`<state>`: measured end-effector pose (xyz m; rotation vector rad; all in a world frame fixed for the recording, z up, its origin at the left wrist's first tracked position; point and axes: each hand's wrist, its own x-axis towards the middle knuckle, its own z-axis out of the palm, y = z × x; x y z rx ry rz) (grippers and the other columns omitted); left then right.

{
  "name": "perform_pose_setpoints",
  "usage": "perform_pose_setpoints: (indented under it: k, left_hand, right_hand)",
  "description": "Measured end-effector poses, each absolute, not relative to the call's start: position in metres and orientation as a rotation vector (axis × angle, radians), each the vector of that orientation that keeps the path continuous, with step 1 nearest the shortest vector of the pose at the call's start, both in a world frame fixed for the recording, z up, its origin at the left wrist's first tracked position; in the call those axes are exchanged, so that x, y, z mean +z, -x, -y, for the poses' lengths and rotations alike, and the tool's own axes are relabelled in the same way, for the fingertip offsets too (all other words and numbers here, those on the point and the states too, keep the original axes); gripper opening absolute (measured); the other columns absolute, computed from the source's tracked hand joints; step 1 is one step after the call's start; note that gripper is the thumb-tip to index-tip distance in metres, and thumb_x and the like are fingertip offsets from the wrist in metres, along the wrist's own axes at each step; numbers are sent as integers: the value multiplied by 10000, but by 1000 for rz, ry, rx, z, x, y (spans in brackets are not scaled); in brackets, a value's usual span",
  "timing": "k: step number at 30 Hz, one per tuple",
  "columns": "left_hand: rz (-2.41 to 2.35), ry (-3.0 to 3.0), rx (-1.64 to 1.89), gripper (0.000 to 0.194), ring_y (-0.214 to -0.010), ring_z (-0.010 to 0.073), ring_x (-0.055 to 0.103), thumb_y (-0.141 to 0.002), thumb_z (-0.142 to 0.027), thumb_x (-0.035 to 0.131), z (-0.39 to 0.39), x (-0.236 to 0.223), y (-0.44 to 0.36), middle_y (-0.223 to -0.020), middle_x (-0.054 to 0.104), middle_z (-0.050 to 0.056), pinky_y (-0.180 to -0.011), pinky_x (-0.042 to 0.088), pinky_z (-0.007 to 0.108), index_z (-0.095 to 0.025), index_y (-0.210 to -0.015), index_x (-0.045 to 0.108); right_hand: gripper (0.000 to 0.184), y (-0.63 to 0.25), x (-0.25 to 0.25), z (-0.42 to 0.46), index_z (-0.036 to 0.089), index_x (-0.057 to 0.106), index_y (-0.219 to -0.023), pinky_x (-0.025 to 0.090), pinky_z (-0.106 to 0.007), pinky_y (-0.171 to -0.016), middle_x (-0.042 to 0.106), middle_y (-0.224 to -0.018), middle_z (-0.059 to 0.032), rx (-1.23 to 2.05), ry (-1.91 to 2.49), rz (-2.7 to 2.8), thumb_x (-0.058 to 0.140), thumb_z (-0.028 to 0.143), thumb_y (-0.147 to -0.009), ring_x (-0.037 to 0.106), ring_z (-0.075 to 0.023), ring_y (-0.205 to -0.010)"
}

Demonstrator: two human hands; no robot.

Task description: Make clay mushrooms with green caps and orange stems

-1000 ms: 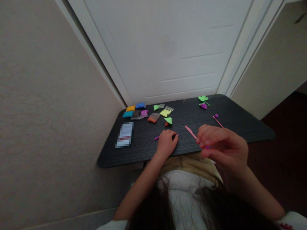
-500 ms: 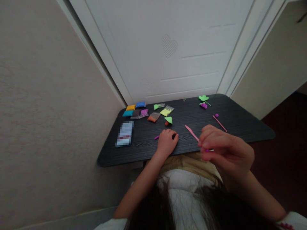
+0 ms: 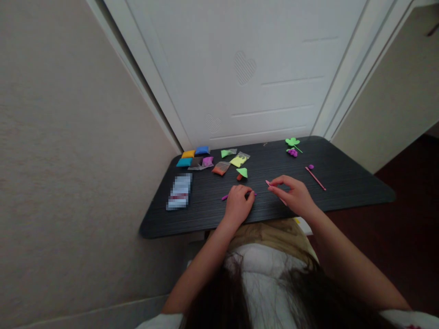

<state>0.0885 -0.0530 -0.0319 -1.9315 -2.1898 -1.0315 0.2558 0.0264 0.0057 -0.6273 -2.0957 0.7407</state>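
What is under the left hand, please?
A purple bit shows on each side of the left hand. The hand covers what lies between, so whether they join cannot be seen.

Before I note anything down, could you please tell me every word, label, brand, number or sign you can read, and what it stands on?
No readable text anywhere.
Pixelated rectangle on the table: blurred into blocks, unreadable.
Colored packets: any print is too small to read.
Pink knife at the right hand: no lettering discernible.
Door: heart shapes and lines, no legible words.
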Motion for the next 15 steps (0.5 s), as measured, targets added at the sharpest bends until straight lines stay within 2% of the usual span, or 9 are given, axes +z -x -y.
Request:
perform_pose_setpoints:
  k: [3,8,15]
  left_hand:
    - [2193,1897,-1138,171,-845,159,506,-819,-234,429,53,-31,-87,-825,617,24,-801,391,301,-183,-769,584]
    - [2245,1851,-1240,168,-835,157,515,-810,-242,443,53,-30,-85,-832,628,21,-793,400,300,-186,-750,590]
    - [2254,1840,-1246,167,-809,158,516,-804,-244,449,53,-28,-85,-805,628,19,-769,402,301,-186,-743,593]
  right_hand:
    - [160,-250,-16,-40,205,627,-841,433,-304,-755,641,-854,-32,685,654,2214,554,323,-763,576,-162,-823]
    - [123,-245,-33,-47,210,644,-794,396,-336,-837,648,-890,-46,494,637,2387,588,306,-741,555,-188,-935]
    - [180,-242,-41,-54,232,662,-849,378,-374,-873,651,-968,-46,461,695,2492,562,349,-756,540,-204,-996]
